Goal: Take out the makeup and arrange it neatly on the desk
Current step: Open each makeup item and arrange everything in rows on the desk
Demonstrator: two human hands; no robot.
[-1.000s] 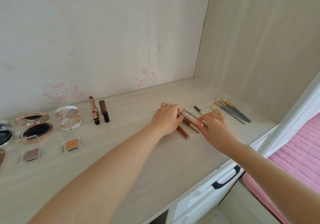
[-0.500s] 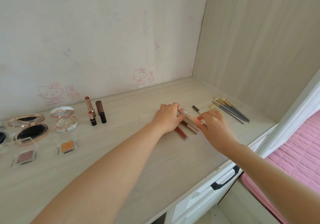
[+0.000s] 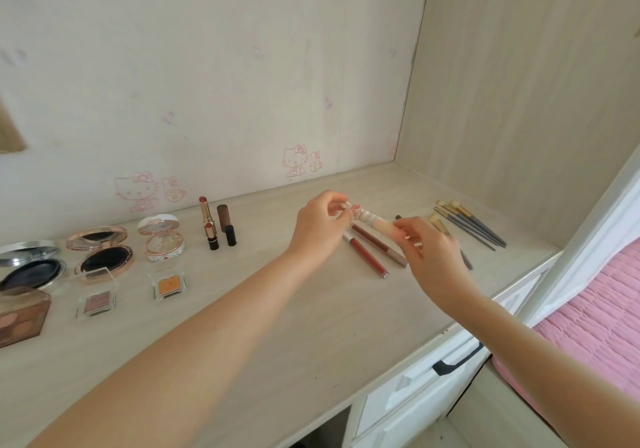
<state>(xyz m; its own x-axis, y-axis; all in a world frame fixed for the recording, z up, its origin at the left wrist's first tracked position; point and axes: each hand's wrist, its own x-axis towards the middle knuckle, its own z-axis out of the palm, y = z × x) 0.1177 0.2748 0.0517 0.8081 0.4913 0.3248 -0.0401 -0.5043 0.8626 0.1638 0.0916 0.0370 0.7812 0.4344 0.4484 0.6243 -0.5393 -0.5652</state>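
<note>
Pale wooden desk (image 3: 277,330), stickered wall (image 3: 242,84), pink bedding (image 3: 595,316)

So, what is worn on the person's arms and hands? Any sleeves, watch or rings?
Both arms are bare: no sleeve shows on the left arm or the right arm up to the picture's edge. No watch, bracelet or glove is on either wrist. No ring shows on the left hand or the right hand. The nails are too small to judge.
</note>
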